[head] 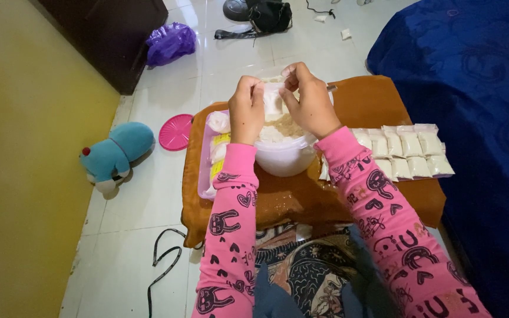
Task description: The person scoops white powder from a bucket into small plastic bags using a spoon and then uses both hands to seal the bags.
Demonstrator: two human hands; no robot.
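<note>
Over bowl (284, 158), both grips pinching packet (273, 100)

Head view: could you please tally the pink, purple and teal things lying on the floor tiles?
Pink: 1, round lid
Purple: 1, plastic bag
Teal: 1, plush toy
Total: 3

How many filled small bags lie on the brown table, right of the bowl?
About 9 bags: five in the back row, four in the front row, right of the bowl. The right arm may hide more.
</note>
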